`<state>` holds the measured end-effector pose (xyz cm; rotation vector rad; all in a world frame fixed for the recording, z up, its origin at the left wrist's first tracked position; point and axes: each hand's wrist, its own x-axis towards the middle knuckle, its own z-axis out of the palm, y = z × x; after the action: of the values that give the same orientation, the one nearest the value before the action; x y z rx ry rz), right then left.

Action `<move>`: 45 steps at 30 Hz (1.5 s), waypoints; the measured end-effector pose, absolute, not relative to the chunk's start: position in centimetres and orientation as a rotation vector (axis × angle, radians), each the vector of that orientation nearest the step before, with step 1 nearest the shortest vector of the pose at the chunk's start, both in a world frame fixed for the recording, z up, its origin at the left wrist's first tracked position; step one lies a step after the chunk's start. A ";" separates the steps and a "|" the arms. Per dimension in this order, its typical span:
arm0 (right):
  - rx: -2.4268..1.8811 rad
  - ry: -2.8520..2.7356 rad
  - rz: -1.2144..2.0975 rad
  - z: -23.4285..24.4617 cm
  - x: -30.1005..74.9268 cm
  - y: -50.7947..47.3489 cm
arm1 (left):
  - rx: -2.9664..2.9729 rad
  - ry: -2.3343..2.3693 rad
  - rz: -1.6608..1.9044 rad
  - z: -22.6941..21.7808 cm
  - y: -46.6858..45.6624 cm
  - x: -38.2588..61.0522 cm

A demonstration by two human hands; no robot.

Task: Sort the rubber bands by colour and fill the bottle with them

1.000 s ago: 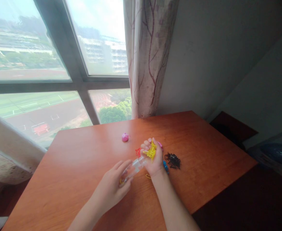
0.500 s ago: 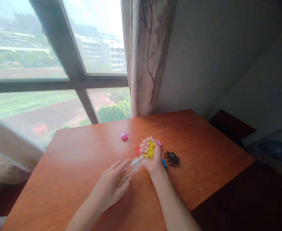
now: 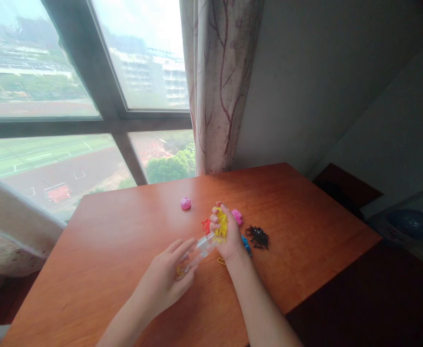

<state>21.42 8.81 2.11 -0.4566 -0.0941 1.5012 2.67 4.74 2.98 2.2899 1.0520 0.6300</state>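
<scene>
My left hand [image 3: 168, 279] grips the base of a small clear bottle [image 3: 200, 249] that lies tilted above the wooden table [image 3: 125, 241], mouth towards my right hand. My right hand [image 3: 228, 236] is cupped and closed round a bunch of yellow rubber bands [image 3: 220, 225] at the bottle's mouth. A few yellow bands show inside the bottle near my left fingers. Beside my right hand lie a red pile [image 3: 206, 225], a pink pile [image 3: 237, 216], a blue pile [image 3: 246, 245] and a black pile [image 3: 257, 237] of bands. One loose yellow band [image 3: 220, 261] lies under my wrist.
A pink cap-like piece [image 3: 186, 204] sits on the table behind the hands. A window and a patterned curtain [image 3: 218, 86] stand beyond the far edge. The table's right edge drops to a dark floor, with a blue object [image 3: 410, 224] at far right.
My right hand's fingers have curled tighter over the yellow bands, uncovering the pink pile. My left hand and the bottle stay as they were.
</scene>
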 end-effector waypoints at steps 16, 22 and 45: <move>-0.476 -0.291 1.522 2.6 21.6 8.7 | 2.177 0.998 0.655 3.8 4.9 2.7; -0.396 -0.250 1.563 2.7 21.8 8.5 | 2.191 1.002 0.643 3.8 4.9 2.7; -0.663 -0.356 1.133 2.0 20.9 8.8 | 2.226 1.021 0.607 3.7 4.4 3.4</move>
<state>20.88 8.82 2.01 -0.6630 -0.3559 1.1327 3.39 4.39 3.74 2.2259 1.0207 0.6070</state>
